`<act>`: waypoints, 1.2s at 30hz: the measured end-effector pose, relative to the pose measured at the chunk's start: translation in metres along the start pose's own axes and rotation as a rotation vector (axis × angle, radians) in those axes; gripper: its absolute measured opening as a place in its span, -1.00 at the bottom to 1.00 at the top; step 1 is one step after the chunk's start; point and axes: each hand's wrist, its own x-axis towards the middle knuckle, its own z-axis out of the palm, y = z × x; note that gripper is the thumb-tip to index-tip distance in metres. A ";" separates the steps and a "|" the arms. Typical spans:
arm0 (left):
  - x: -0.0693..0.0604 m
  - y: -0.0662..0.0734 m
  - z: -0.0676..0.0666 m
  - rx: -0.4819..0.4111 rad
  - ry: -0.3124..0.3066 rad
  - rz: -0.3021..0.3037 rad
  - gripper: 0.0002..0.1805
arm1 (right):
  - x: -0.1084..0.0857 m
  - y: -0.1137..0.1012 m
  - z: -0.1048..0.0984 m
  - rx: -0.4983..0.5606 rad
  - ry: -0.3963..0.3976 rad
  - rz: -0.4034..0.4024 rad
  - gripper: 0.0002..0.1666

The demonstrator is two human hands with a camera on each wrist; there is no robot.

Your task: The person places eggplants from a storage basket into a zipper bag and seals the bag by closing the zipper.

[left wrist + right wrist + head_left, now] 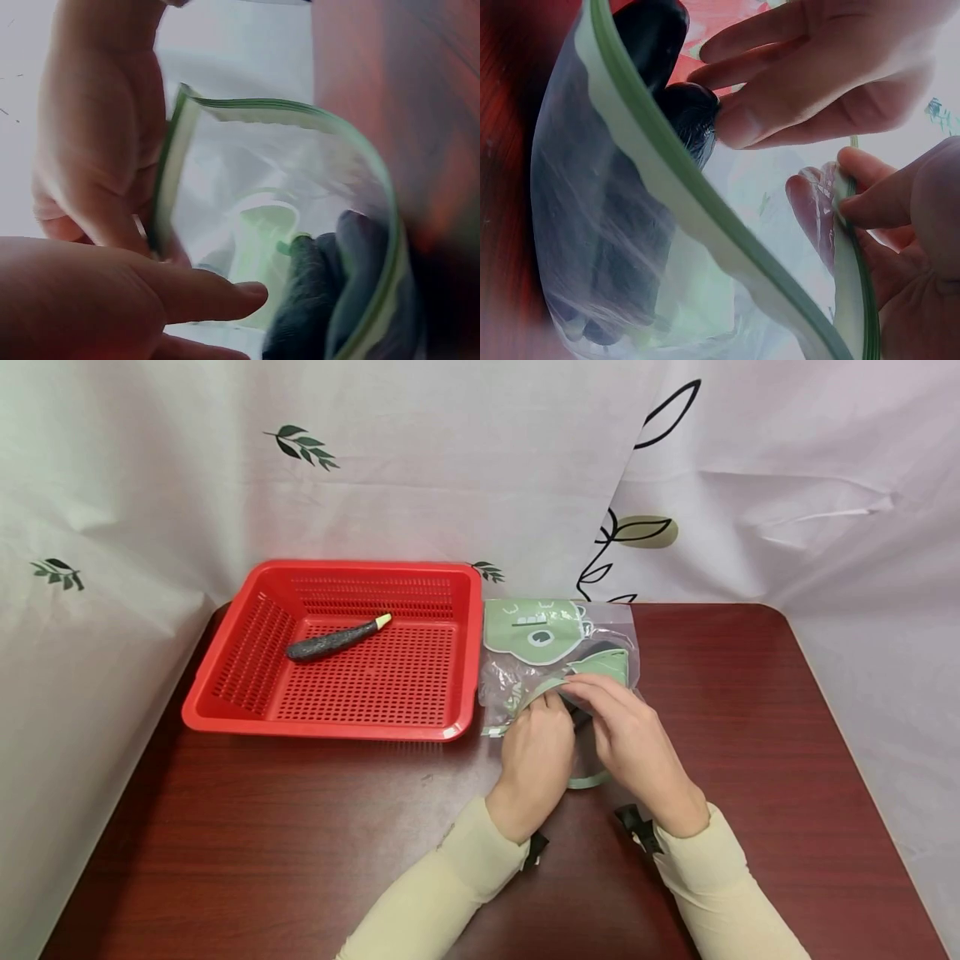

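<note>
The right hand [641, 752] pinches the zip bag [697, 270]

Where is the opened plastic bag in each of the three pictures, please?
Head: bag, right of and below centre.
Left wrist: bag, from the middle to the lower right.
Right wrist: bag, large, from the left side to the lower right.
Shared landmark: the red-brown table.

the small lettering [514, 696] on the clear bag [551, 669] cannot be read.
</note>
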 end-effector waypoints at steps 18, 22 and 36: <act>-0.010 -0.008 -0.030 -0.220 -0.104 0.003 -0.67 | -0.001 0.001 -0.001 -0.020 -0.023 0.025 -0.43; -0.012 -0.010 -0.036 -0.258 -0.105 -0.010 -0.68 | 0.000 0.001 -0.001 -0.015 -0.020 0.020 -0.43; -0.013 -0.018 -0.057 -0.296 -0.077 -0.066 -0.67 | 0.000 0.001 -0.001 -0.022 -0.014 0.013 -0.45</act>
